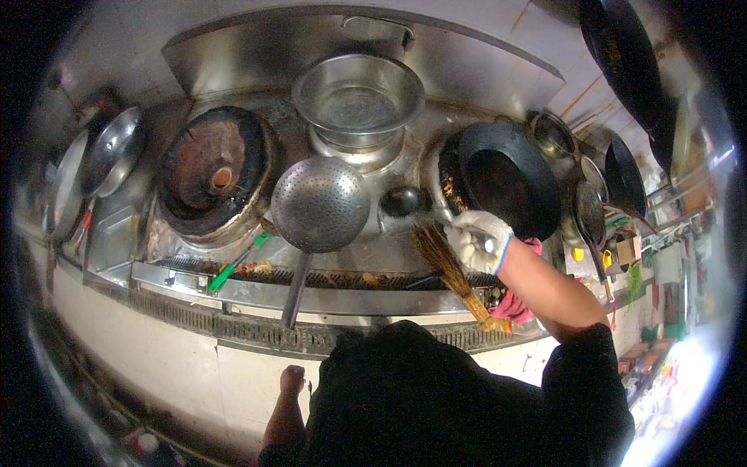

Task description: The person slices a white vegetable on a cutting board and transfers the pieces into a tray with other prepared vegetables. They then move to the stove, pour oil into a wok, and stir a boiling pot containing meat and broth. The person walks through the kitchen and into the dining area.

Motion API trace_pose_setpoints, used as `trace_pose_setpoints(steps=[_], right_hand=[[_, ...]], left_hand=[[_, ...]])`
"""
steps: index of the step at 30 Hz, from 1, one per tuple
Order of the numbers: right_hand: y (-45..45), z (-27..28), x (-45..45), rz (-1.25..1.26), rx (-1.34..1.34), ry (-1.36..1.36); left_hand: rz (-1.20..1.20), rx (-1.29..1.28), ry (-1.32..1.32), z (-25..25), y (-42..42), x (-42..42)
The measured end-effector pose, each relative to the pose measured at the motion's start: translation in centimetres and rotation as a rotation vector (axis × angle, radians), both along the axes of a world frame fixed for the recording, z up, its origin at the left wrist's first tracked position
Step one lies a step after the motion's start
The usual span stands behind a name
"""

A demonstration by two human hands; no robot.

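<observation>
My right hand, in a white knit glove with a blue cuff, is closed round the handle of a metal ladle. The ladle's dark bowl lies to the left of the hand, over the steel range top. A bamboo wok brush slants just below and left of the glove. The black wok sits on the burner beyond the hand. My left hand is bare and hangs low before the cabinet front, its fingers curled; whether it holds anything cannot be told. A perforated steel strainer rests with its handle over the front edge.
A steel basin of liquid stands at the back centre. At left are a charred wok burner, green-handled tools and leaning pans. Food scraps lie along the drain grate. More woks and strainers stand at right, near a red cloth.
</observation>
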State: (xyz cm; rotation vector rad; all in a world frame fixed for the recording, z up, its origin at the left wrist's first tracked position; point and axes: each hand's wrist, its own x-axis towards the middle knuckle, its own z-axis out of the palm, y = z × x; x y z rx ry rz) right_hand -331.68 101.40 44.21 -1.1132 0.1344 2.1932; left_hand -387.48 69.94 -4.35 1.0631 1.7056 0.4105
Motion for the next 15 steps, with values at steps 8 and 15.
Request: trace_pose_setpoints(steps=[8,15], right_hand=[[-2.3,-1.9,-4.4,0.553,0.472,-1.202],[-6.1,-4.2,0.6,1.093,0.624,-1.910]], left_hand=[[-0.097,0.041,0.072,-0.9,1.3,-0.5],[-0.085,0.021,0.074,-1.1,-0.5,-0.9]])
